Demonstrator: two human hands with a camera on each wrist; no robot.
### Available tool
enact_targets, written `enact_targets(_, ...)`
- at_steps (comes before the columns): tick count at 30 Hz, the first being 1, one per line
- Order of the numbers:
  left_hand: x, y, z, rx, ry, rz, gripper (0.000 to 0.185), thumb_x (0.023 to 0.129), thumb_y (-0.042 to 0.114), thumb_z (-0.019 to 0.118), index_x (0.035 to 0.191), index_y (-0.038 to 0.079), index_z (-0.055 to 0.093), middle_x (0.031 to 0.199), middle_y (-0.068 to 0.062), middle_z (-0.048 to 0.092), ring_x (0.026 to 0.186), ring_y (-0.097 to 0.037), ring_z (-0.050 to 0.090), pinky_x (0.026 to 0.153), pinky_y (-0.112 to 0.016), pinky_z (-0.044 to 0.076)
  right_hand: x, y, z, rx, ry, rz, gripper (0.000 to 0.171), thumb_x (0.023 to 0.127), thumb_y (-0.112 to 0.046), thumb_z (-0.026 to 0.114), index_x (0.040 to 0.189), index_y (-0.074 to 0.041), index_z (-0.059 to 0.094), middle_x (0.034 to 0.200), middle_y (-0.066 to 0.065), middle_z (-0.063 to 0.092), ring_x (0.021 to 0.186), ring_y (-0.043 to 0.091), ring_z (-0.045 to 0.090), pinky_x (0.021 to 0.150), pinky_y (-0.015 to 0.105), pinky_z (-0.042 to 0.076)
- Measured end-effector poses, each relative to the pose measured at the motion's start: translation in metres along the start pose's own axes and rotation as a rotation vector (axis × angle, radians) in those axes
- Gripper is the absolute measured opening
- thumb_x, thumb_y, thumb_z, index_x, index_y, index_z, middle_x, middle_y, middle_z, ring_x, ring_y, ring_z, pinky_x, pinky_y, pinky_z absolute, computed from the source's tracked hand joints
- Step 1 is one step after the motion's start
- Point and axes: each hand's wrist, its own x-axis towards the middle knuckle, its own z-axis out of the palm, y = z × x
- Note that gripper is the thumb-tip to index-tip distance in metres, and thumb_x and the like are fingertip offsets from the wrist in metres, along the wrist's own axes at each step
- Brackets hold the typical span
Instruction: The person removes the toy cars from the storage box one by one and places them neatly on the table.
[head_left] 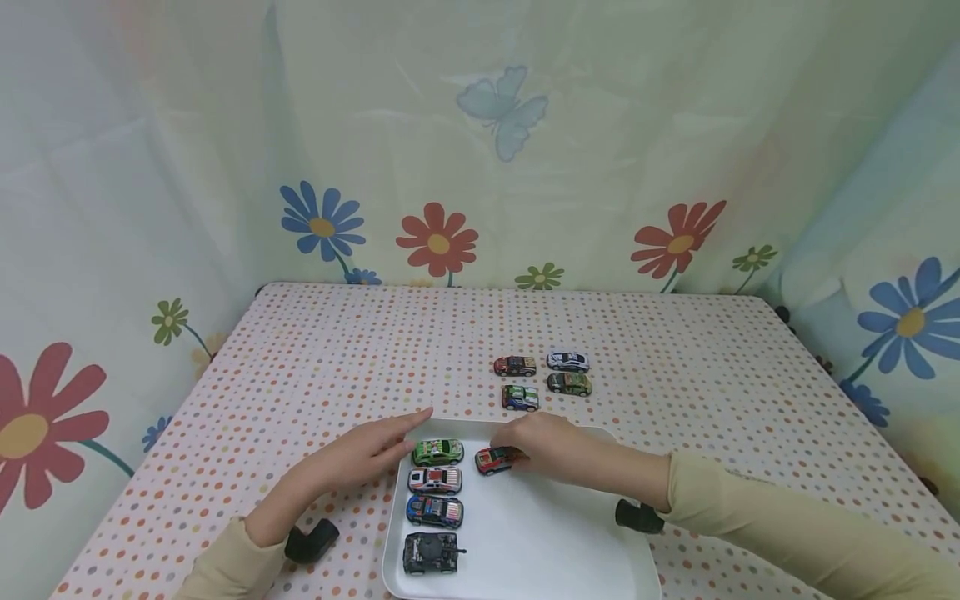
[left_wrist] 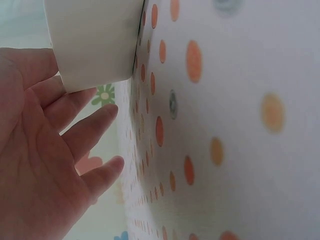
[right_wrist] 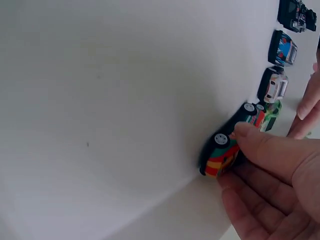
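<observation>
A pale, flower-printed curtain (head_left: 600, 125) hangs beyond a table spread with a white, orange-dotted cloth (head_left: 360, 333). On the cloth lies the landmark, a shallow white rectangular tray (head_left: 555, 533).

At the tray's far left corner, the left hand (head_left: 360, 454) rests its fingers, spread and nearly straight, against the outer wall. Over the tray's far part, the right hand (head_left: 543, 446) pinches a small red toy car with green and yellow markings (head_left: 491, 460) between thumb and fingers.

Along the tray's left side stand, from near to far, a boxy black toy vehicle with a barrel (head_left: 431, 552), a blue toy car (head_left: 435, 512), a white-and-red toy car (head_left: 435, 480) and a bright green toy car (head_left: 437, 452). Beyond the tray's far edge sit four more patterned toy cars (head_left: 521, 397).

The step in hand looks like placing the red car beside the green one; the next move probably calls for levelling it, settling its wheels and loosening the pinch. The red car's long axis runs roughly left to right across the tray, slightly askew, its left end a little nearer. Which end is its nose, I cannot tell.
</observation>
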Motion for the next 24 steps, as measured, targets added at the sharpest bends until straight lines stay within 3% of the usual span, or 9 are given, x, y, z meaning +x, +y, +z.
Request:
enact_targets(11, -0.0007, 0.0008, 0.0012, -0.002, 0.012, -0.004, 0.049, 0.102, 0.029, 0.042, 0.147, 0.013, 0.032, 0.145, -0.005, 0.037, 0.119, -0.020, 0.048, 0.098, -0.043, 0.039, -0.0001, -0.0041, 0.0053, -0.052, 0.075, 0.028, 0.022, 0.071, -0.006, 0.079, 0.092, -0.010, 0.073, 0.084, -0.003, 0.069, 0.075, 0.010, 0.064, 0.065, 0.023, 0.053)
enact_targets(24, -0.0009, 0.0020, 0.0004, 0.002, 0.004, -0.009, 0.049, 0.102, 0.027, 0.042, 0.148, 0.014, 0.031, 0.146, -0.004, 0.036, 0.125, -0.022, 0.042, 0.102, -0.043, 0.035, 0.0009, -0.0039, 0.0044, 0.010, 0.065, 0.051, 0.028, 0.069, -0.001, 0.080, 0.095, -0.007, 0.073, 0.090, 0.001, 0.070, 0.082, 0.013, 0.065, 0.072, 0.022, 0.053)
